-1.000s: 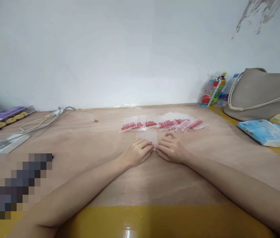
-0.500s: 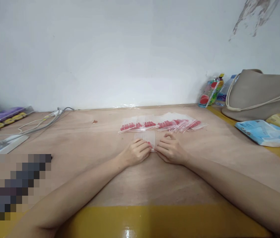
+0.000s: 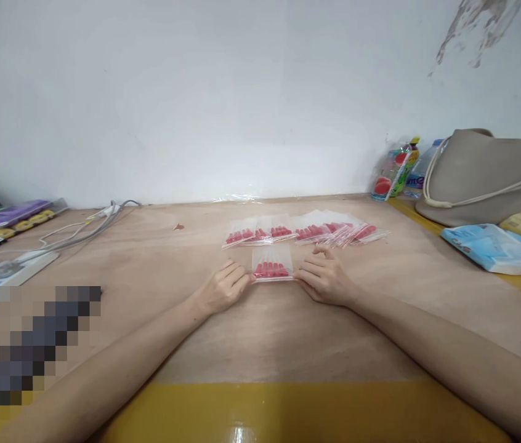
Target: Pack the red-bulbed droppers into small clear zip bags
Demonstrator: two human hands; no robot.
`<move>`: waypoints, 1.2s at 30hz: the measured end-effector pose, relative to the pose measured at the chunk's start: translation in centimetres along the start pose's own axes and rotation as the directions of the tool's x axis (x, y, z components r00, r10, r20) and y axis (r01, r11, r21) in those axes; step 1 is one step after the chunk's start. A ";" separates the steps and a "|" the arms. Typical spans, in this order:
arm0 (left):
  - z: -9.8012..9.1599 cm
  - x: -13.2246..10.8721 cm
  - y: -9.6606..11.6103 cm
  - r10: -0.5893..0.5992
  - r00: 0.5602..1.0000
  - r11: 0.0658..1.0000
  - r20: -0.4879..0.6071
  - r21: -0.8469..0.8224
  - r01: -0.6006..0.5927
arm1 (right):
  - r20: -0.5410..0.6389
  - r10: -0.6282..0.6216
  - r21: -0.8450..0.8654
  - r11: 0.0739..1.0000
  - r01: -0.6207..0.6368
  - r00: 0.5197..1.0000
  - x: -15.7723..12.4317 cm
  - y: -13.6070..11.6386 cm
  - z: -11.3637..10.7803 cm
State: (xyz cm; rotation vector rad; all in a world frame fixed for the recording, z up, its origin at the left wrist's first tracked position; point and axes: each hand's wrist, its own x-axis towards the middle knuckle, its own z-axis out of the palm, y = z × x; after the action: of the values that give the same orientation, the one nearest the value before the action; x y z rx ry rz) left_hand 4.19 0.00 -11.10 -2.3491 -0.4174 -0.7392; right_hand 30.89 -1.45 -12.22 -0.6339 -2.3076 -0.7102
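A small clear zip bag with several red pieces in a row lies on the wooden table, its zip edge toward me. My left hand pinches the left end of that edge between closed fingers. At the right end, my right hand grips the same edge, with its index finger curled up. Just behind, several similar bags of red pieces lie in an overlapping row.
Drink bottles, a grey bag and a blue pack stand or lie at the right. Cables, a power strip and a purple pack are at the left. A wall rises behind.
My left hand has slid left along the bag's near edge, uncovering the red pieces. My right hand has barely moved and stays at the right end.
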 end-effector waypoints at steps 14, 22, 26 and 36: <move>3.6 5.3 -2.7 -0.408 0.811 0.855 0.420 -0.137 0.501 | 0.078 0.104 0.225 0.967 -0.120 0.991 -0.4 0.3 0.9; 9.5 8.7 -4.6 -0.487 0.539 0.784 0.687 0.073 0.616 | 0.021 0.509 0.461 0.758 -0.461 0.860 -1.4 2.4 -0.4; 9.1 7.3 -5.1 -0.479 0.529 0.785 0.700 0.072 0.615 | -0.034 0.773 0.532 0.551 -0.643 0.634 -1.5 3.9 -0.7; 3.4 -1.2 -8.4 -0.547 0.515 0.772 0.660 0.159 0.616 | 0.078 0.705 0.518 0.575 -0.633 0.705 5.7 3.1 8.0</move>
State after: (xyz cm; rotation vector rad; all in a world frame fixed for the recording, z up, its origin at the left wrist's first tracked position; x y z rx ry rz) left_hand 0.72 8.34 -10.01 -2.5072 -1.6060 -0.1037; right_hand 25.43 7.31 -12.50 -1.0669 -1.7708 0.2311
